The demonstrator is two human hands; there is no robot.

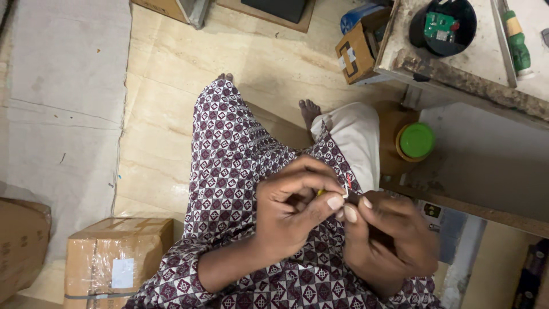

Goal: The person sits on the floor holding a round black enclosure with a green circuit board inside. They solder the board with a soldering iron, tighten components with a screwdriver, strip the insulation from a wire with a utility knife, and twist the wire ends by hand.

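Here thin red-white wires [347, 184] are pinched by both closed hands, left hand [294, 206] and right hand [389, 237], above the pale stone floor [160, 143] beside a worn worktop [474, 63].

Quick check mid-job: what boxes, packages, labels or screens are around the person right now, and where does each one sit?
Taped cardboard box: floor, lower left, brown, with a pale rectangular label.
Second cardboard box: far left edge, brown, cut off by the frame.
Small cardboard box: floor by the bench, top centre-right, brown with a white and dark label.
Green-lidded jar: round, under the bench edge.
No screens in view.
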